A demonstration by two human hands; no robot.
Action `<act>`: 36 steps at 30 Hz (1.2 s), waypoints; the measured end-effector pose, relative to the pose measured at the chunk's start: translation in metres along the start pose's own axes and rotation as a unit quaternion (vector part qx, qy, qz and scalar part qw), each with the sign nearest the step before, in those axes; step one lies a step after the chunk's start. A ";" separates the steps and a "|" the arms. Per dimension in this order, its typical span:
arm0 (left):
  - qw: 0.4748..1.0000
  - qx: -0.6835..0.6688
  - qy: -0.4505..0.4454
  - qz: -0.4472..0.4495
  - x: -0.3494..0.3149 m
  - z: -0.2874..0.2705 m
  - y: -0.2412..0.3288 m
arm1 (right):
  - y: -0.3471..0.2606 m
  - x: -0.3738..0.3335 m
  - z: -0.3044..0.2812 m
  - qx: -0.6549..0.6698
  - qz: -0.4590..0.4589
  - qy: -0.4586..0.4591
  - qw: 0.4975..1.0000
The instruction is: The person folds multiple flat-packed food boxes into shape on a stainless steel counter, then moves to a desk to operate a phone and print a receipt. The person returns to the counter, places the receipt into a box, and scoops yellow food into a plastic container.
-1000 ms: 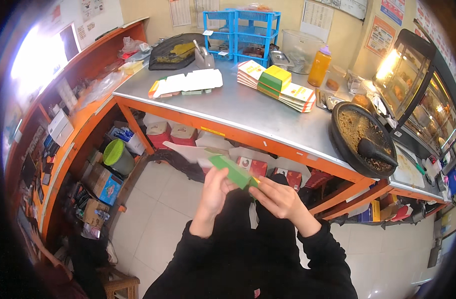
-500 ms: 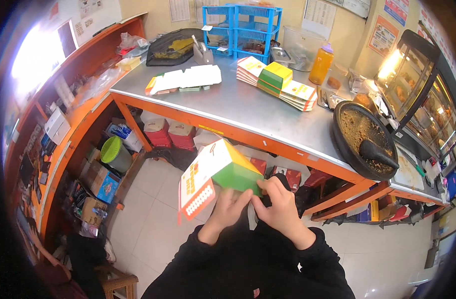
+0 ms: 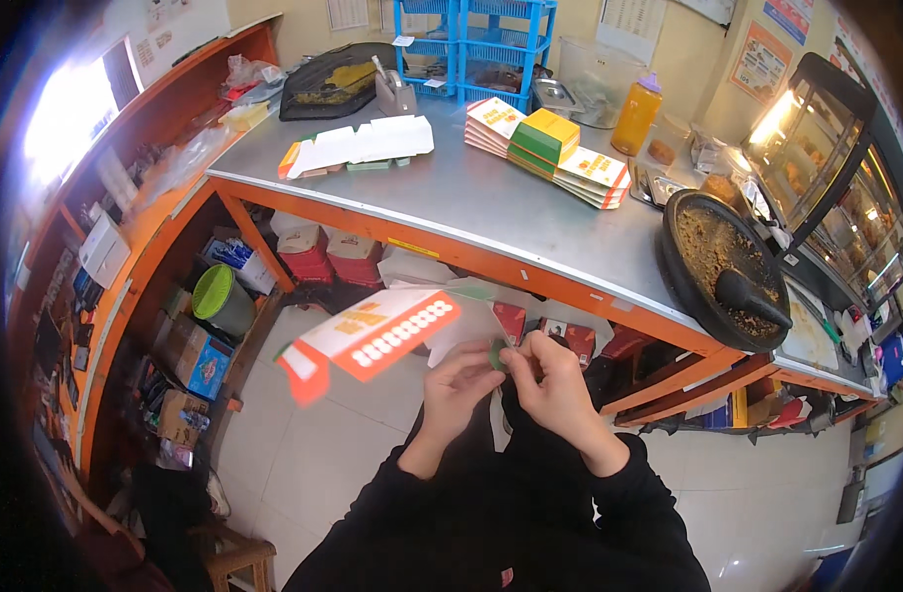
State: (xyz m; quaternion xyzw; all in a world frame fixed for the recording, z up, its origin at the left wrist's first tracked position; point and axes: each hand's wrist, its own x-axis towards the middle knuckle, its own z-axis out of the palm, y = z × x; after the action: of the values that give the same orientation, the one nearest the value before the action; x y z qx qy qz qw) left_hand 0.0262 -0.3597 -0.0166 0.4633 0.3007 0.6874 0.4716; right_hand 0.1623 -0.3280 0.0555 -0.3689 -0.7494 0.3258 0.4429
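A partly folded food carton (image 3: 397, 331), white with orange-red side panels, extends to the left from my hands in front of the table. My left hand (image 3: 459, 387) is bent around its near end, thumb and fingertips close to a small green flap. With thumb and finger together, my right hand (image 3: 550, 385) pinches that same flap. The fingertips of both hands nearly meet there. A stack of cartons (image 3: 590, 178) in white, yellow and green lies on the metal-topped table (image 3: 451, 192). Left of it rests a pile of flat carton blanks (image 3: 368, 146), white sides up.
On the table's right corner stands a black stone mortar (image 3: 677, 266) with a pestle (image 3: 748, 296). Behind are a yellow squeeze bottle (image 3: 637, 116), a blue rack (image 3: 506, 51) and a lit glass display case (image 3: 817, 148). A person's arm (image 3: 91, 493) and a wooden stool (image 3: 239, 562) are at lower left.
The carton has turned and tilted, so its orange-red side panel now shows and the big green panel is no longer facing up. My left fingers have shifted slightly upward.
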 end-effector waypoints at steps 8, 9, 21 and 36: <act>0.998 0.012 -0.014 -0.059 0.001 0.001 -0.004 | 0.009 0.003 -0.002 -0.027 0.022 -0.054 0.998; 0.998 0.007 -0.008 -0.055 0.003 0.003 -0.001 | 0.010 0.001 0.000 -0.025 0.022 -0.037 0.999; 0.996 0.008 0.074 -0.042 0.007 0.015 -0.006 | 0.022 0.001 0.005 0.012 0.015 0.005 1.000; 0.983 -0.146 0.040 -0.102 0.005 0.009 -0.008 | 0.015 0.000 0.006 -0.061 -0.050 -0.008 0.997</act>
State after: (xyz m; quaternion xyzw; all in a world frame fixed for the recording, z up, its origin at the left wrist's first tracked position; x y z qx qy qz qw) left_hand 0.0367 -0.3520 -0.0176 0.3283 0.2613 0.6904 0.5894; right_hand 0.1606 -0.3212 0.0406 -0.3545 -0.7890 0.2600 0.4293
